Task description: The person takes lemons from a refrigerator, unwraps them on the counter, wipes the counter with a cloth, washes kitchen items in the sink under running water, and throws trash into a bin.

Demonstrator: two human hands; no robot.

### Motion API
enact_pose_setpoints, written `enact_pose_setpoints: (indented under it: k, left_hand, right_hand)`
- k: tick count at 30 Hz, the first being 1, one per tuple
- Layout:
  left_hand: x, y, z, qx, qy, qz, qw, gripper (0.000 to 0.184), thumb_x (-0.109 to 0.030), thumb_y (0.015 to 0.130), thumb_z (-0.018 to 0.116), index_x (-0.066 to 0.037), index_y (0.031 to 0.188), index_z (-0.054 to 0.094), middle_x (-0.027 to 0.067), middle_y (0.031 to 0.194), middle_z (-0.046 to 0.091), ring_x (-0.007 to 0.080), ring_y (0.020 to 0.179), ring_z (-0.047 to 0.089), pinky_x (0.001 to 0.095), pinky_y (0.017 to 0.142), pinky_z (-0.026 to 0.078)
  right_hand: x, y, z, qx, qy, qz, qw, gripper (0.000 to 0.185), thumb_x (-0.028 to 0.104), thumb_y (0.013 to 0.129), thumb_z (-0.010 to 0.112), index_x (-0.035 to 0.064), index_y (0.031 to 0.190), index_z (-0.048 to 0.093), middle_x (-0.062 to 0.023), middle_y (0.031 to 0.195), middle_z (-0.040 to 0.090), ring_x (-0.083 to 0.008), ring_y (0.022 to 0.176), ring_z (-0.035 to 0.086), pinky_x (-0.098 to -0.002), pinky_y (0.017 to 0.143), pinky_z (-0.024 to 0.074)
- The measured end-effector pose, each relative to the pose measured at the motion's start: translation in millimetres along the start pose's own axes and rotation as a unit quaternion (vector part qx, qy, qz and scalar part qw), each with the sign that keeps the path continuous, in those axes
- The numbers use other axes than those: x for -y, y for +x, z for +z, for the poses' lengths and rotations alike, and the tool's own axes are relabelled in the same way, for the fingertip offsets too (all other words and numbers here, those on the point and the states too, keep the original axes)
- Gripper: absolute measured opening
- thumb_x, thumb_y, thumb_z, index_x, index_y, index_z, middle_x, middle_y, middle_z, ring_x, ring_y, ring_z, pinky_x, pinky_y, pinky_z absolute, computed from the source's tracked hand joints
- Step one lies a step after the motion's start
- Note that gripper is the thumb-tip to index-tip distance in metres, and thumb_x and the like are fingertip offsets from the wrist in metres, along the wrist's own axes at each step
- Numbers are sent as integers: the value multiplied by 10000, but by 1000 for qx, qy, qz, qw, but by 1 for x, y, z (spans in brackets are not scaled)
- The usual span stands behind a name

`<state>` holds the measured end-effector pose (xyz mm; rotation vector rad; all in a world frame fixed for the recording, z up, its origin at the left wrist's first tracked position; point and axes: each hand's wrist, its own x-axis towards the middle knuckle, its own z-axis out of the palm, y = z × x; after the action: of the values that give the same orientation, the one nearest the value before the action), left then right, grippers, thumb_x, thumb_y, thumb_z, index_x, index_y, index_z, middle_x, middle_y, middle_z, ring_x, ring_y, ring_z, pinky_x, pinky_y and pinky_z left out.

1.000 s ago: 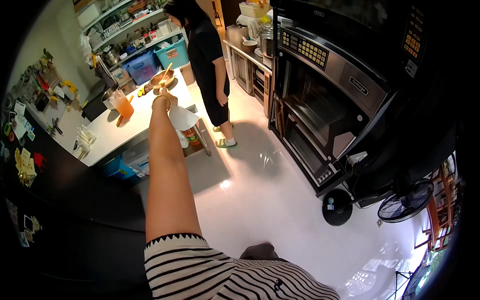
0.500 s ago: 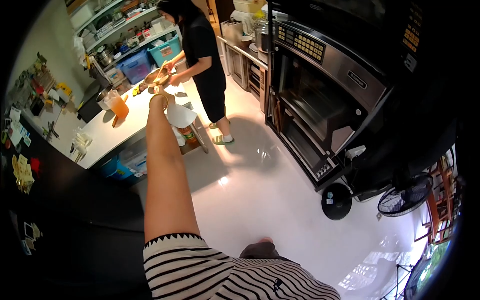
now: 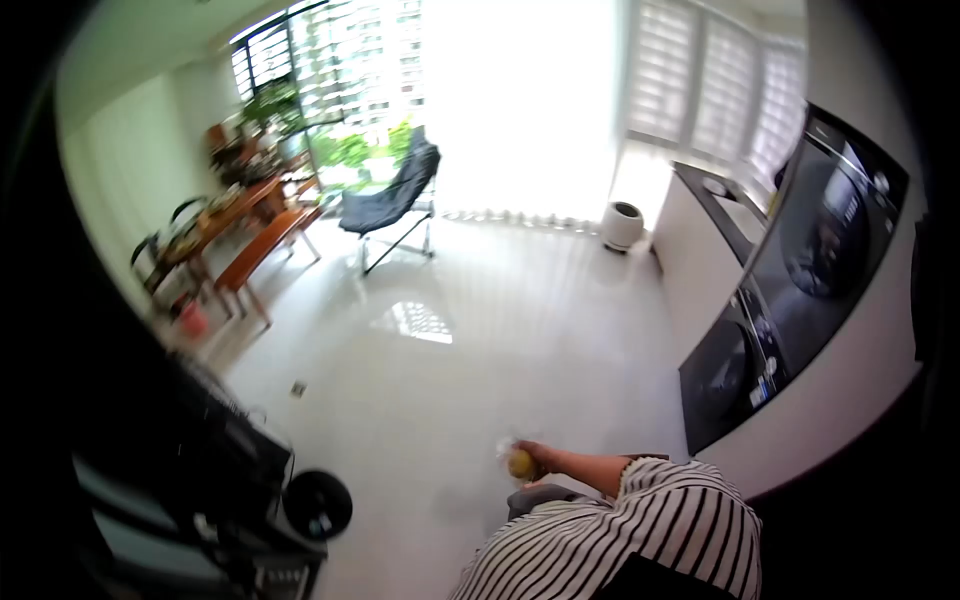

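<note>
My right hand (image 3: 541, 457) hangs low in front of me, at the end of a striped sleeve. Its fingers are closed around a small roundish yellow-brown thing (image 3: 520, 464), with something clear and shiny at its upper edge. Blur hides what kind of thing it is. Below the hand a bit of dark grey clothing or footwear (image 3: 540, 498) shows over the pale floor (image 3: 440, 390). My left hand is out of the picture.
A dark folding chair (image 3: 395, 195) stands by the bright window. To the left are a wooden bench (image 3: 265, 250) and a table. Stacked front-loading machines (image 3: 825, 235) and a sink counter (image 3: 715, 215) line the right. A round black base (image 3: 318, 504) sits at lower left.
My view has swung from the kitchen counter and the other person to the window side of the room. My outstretched left arm has left view; my right hand now shows, holding the yellow-brown thing.
</note>
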<state>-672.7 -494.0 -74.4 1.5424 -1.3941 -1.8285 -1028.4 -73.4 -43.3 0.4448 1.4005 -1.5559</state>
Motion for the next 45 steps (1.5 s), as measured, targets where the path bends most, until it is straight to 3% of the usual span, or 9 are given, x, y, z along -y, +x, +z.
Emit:
enact_pose_setpoints:
  k: [6,12,14,21,27,32,37,44,45]
  left_hand:
    - [-6,60,253,183,123,-76,972,429,-224,740,623,-76,1078,404,108,772,485,199,569,428,331,460,360]
    - [-10,111,459,195,197,-108,955,329,-260,770,633,-72,997,487,75,656,496,164,453,401,313,382,334]
    - [-19,110,533,205,123,-99,966,258,-265,764,623,-93,909,495,52,591,465,157,421,385,318,357,310]
    - [-38,24,819,343,219,-52,912,235,-141,731,567,-64,939,489,54,605,472,145,401,391,296,338,317]
    - [-34,-48,1076,501,283,-13,818,265,-35,703,519,-39,966,484,55,616,478,135,384,396,277,321,323]
    - [-27,-219,1323,659,383,96,641,220,-41,697,511,-35,917,523,25,558,477,122,365,427,252,320,347]
    - [-4,-453,1514,803,349,141,462,369,-70,715,561,-8,1077,520,25,601,517,101,426,450,250,364,361]
    - [63,-673,1721,830,206,177,487,366,-51,760,530,-25,1124,535,20,679,529,90,454,458,232,372,365]
    - [67,-691,1756,811,202,197,512,359,-45,761,527,-25,1119,542,19,649,506,96,440,456,243,369,370]
  right_hand:
    - [11,-46,-111,-126,209,-39,969,547,608,761,486,121,990,581,-74,915,606,-250,844,582,-420,788,465]
    - [27,-54,-268,-134,399,-104,901,600,610,745,493,118,1085,547,-119,1051,580,-317,959,549,-507,815,445]
    - [41,-68,-309,-154,420,-104,888,696,636,749,460,108,1201,495,-140,1177,531,-337,1090,485,-558,925,347]
    - [126,-102,-438,-214,451,-44,865,701,641,736,467,140,1225,486,-112,1245,492,-351,1138,450,-562,895,371]
    - [189,-67,-553,-259,591,-230,729,700,697,742,389,193,1216,493,-72,1225,515,-356,1095,492,-562,758,446]
    - [280,-96,-652,-307,644,-360,601,725,704,770,288,183,1244,462,-88,1234,506,-341,1080,508,-524,723,466]
    - [343,-151,-775,-360,627,-460,515,673,676,797,243,202,1213,478,-75,1187,536,-334,1019,545,-497,673,483]
    - [402,-214,-1009,-392,615,-522,441,569,614,825,269,207,1121,536,-58,1121,571,-341,977,572,-521,588,508]
    - [413,-225,-1046,-380,592,-552,447,534,531,862,263,154,1132,527,-68,1131,566,-314,1010,557,-506,707,486]
